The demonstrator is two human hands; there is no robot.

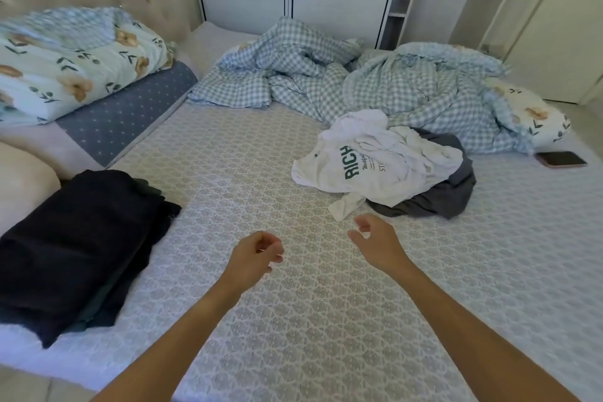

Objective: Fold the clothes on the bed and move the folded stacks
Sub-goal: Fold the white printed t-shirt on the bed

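Lying crumpled on the patterned bed sheet (293, 320), the white printed T-shirt (375, 163) sits at the right of the mattress on top of a dark grey garment (456, 192), just in front of the heaped checked duvet (375, 81). Both hands hover above the sheet with fingers loosely curled and nothing in them: the left hand (257, 258) is apart from any cloth, the right hand (375, 241) is near the shirt's trailing sleeve. A folded stack of dark clothes (75, 248) rests at the left edge, its long axis running from near left to far right. The shirt looks light, soft and limp, so it will likely sag and bunch; a pinch at the shoulders or hem corners should spread it best. Its lettering reads sideways, which suggests the body lies roughly across the bed, though the crumpling hides its true axis
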